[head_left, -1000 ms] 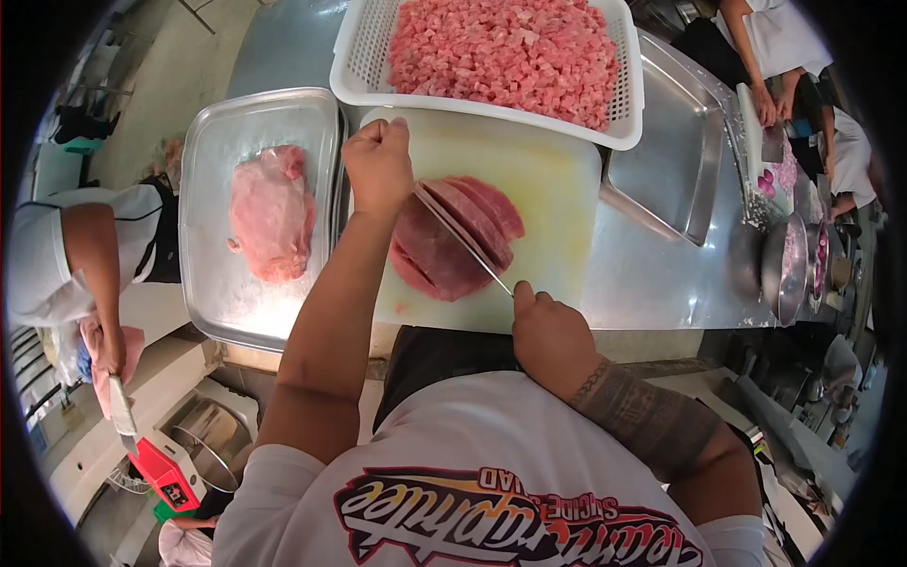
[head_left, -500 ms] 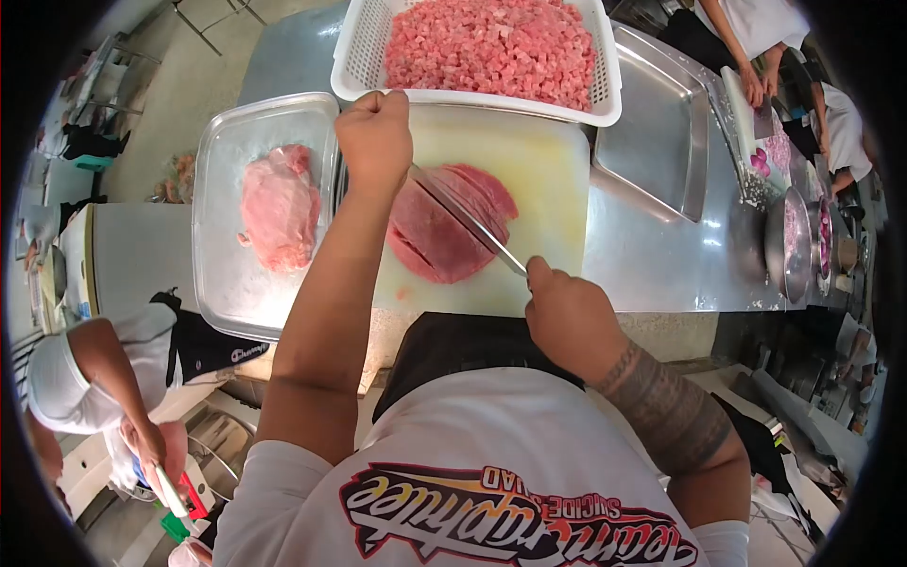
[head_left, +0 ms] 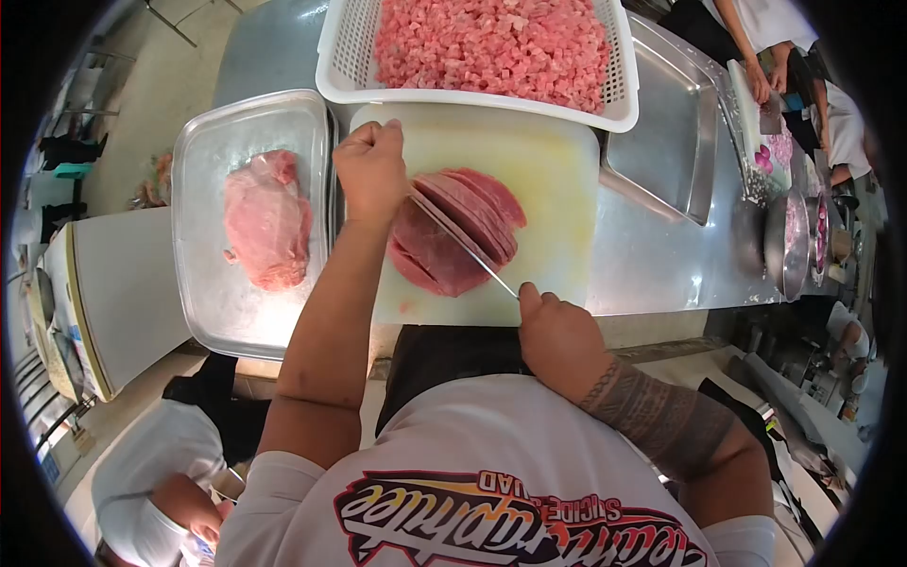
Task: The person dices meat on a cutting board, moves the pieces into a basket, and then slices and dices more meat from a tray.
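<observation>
A piece of raw red meat (head_left: pixel 442 253) lies on a pale cutting board (head_left: pixel 557 217), with several slices (head_left: pixel 482 213) standing against its right side. My right hand (head_left: pixel 559 331) is closed around the handle of a knife (head_left: pixel 491 271). The blade slants up and left across the meat, in the gap beside the slices. My left hand (head_left: pixel 370 172) is closed in a fist at the meat's upper left, by the blade's far end. What its fingers hold, if anything, is hidden.
A white perforated basket (head_left: pixel 477 97) of diced meat stands beyond the board. Left of it, a metal tray (head_left: pixel 203 283) carries another large meat piece (head_left: pixel 267 222). An empty-looking metal pan (head_left: pixel 652 180) and bowls (head_left: pixel 786 248) are at right. Co-workers stand at the lower left and upper right.
The knife has shifted slightly down and left, and the slices now fan out more clearly on its right. The lower-left co-worker has moved lower. The whole view has shifted a little.
</observation>
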The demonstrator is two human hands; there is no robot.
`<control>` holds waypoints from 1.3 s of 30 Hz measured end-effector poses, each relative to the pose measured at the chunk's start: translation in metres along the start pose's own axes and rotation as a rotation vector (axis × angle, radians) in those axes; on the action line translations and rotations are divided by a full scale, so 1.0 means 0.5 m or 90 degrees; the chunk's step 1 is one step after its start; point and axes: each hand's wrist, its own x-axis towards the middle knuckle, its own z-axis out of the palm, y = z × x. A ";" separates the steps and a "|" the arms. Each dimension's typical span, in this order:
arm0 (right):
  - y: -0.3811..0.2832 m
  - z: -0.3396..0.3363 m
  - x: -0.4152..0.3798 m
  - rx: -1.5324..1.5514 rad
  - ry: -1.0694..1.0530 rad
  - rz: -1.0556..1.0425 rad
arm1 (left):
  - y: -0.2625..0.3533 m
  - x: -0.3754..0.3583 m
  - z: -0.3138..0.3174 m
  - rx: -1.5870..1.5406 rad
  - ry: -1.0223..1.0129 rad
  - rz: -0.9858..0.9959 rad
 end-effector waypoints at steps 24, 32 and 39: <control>0.013 -0.004 -0.034 0.052 0.148 -0.030 | 0.096 -0.014 0.028 -0.057 -0.008 0.131; 0.030 -0.024 -0.066 0.003 0.090 -0.030 | 0.064 -0.050 0.029 0.005 0.022 0.067; 0.002 -0.082 -0.037 0.020 -0.010 -0.011 | 0.037 -0.011 0.025 0.008 0.008 -0.021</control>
